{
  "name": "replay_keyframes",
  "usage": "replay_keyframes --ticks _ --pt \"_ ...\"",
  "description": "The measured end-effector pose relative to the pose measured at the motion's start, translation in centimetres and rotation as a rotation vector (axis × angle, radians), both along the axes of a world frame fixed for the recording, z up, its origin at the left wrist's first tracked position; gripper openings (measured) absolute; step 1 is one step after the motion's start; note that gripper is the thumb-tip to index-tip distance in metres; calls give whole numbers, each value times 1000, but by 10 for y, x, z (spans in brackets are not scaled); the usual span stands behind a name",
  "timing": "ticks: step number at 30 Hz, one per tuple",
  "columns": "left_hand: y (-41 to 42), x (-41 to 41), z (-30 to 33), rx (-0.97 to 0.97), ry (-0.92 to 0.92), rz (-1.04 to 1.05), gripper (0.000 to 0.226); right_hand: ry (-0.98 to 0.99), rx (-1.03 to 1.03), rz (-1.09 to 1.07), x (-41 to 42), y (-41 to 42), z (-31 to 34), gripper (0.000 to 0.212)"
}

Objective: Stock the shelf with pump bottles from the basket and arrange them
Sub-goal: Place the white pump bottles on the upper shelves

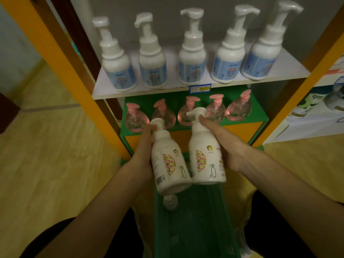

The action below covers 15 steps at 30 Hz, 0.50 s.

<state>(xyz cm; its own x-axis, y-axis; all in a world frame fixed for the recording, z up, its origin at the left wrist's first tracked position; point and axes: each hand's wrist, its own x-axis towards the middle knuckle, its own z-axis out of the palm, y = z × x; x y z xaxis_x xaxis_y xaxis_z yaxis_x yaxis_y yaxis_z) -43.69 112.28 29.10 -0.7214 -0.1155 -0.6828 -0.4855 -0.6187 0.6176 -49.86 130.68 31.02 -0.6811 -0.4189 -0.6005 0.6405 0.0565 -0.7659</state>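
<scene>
Left hand point(143, 146) and right hand point(221, 144) each gripped a white floral pump bottle point(167, 164) point(206, 157), side by side just above the green basket point(201, 220). Best placed upright, pumps forward (judgement), on the shelf point(141, 88) above the basket.

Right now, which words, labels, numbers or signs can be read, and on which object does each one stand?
"洁": large character on the left-hand bottle, beside its flower print.
"洁": same character on the right-hand bottle; a stroke below it is unclear.
Small logo and barcode on both held bottles: too small to read.
Blue labels on the five white shelf bottles: blurred.
Blue and yellow price tag on the shelf edge: unreadable.
</scene>
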Motion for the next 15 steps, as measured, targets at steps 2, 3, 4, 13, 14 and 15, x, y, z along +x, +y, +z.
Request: replay_keyframes --ticks 2,3,4,13,14,15 --pt "-3 1 -2 12 -2 -23 45 -28 -6 16 3 0 -1 61" --pt "-5 1 -3 14 -3 -34 45 -47 0 23 5 0 -1 60" --pt "-7 1 -4 10 -2 -43 44 -64 6 28 6 0 -2 58" --pt "-6 -3 -3 14 58 -94 33 73 26 -30 9 -9 -2 42" --pt "-5 -2 -1 10 72 -101 35 88 35 -40 10 -10 0 42" --pt "-3 -2 1 -1 86 -103 37 100 44 -50 11 -10 3 43"
